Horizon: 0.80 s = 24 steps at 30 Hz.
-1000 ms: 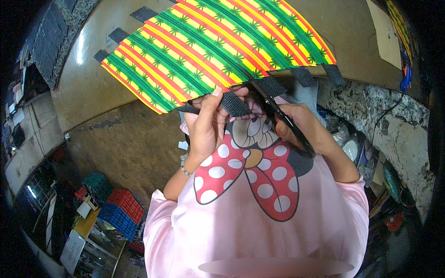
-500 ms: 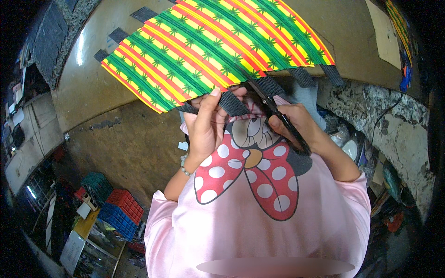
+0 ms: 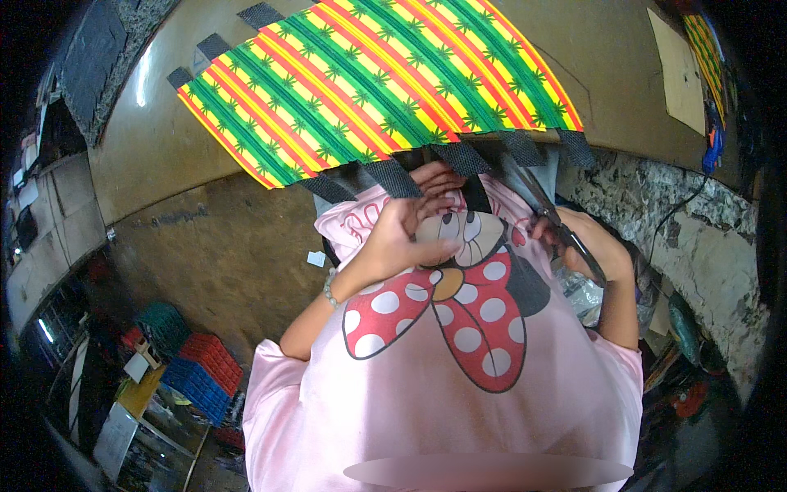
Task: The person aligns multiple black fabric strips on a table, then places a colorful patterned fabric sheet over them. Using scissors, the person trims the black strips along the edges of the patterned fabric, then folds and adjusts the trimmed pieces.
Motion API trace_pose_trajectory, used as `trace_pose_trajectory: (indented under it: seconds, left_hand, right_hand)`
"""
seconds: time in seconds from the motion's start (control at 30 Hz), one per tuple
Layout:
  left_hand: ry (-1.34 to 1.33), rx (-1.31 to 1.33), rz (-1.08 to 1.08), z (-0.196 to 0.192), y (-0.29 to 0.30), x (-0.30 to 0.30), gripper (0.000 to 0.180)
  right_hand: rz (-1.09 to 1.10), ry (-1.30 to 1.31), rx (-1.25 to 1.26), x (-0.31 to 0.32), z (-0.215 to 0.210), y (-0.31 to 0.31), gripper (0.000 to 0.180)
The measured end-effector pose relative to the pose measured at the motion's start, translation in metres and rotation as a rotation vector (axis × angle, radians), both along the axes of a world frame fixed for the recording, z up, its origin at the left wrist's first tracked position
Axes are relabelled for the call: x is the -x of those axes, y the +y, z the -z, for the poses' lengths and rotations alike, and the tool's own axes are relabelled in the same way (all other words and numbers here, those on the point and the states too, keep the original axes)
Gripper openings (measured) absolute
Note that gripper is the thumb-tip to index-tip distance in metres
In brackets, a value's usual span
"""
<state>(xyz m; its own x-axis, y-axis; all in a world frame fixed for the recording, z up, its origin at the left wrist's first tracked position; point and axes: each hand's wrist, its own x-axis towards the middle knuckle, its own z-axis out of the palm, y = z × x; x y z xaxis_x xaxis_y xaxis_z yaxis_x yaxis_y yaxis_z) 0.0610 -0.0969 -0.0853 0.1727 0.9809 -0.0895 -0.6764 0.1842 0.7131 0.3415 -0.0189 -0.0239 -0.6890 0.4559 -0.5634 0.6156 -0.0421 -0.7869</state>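
A striped green, yellow and red fabric sheet with a leaf print [image 3: 385,90] lies on the table, its near edge toward me. Several black webbing strips [image 3: 393,176] stick out past its near and far edges. Just below the near edge is my left hand [image 3: 406,225], thumb apart from the fingers, which are partly blurred. Its fingertips reach close to a middle strip [image 3: 461,158]; I see nothing held in it. My right hand [image 3: 594,246] grips black-handled scissors [image 3: 551,211]. Their blades point up and left, below the strips at the right, apart from the fabric.
The brown tabletop [image 3: 147,164] ends in a curved near edge. A tan board [image 3: 674,74] and another piece of striped fabric [image 3: 707,66] lie at the far right. Red and blue crates [image 3: 209,365] stand at lower left. A worn wall section [image 3: 705,238] is on the right.
My left hand has let go of the fabric's near edge and moved right and down. The scissors have moved right, away from the strips. The sheet has shifted slightly.
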Motion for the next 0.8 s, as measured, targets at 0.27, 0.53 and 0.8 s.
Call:
trace_pose_trajectory:
  seconds: [0.27,0.53,0.8]
  left_hand:
    - [0.109,0.47,-0.283,-0.034,0.03,-0.019,0.03]
    - [0.122,0.501,-0.28,-0.041,0.03,-0.017,0.02]
    - [0.103,0.454,-0.303,-0.046,0.028,-0.015,0.015]
  right_hand:
    - [0.046,0.14,-0.157,0.028,0.014,-0.021,0.043]
    - [0.071,0.183,-0.061,0.064,-0.002,-0.009,0.04]
    - [0.155,0.223,-0.08,0.086,-0.01,-0.006,0.053]
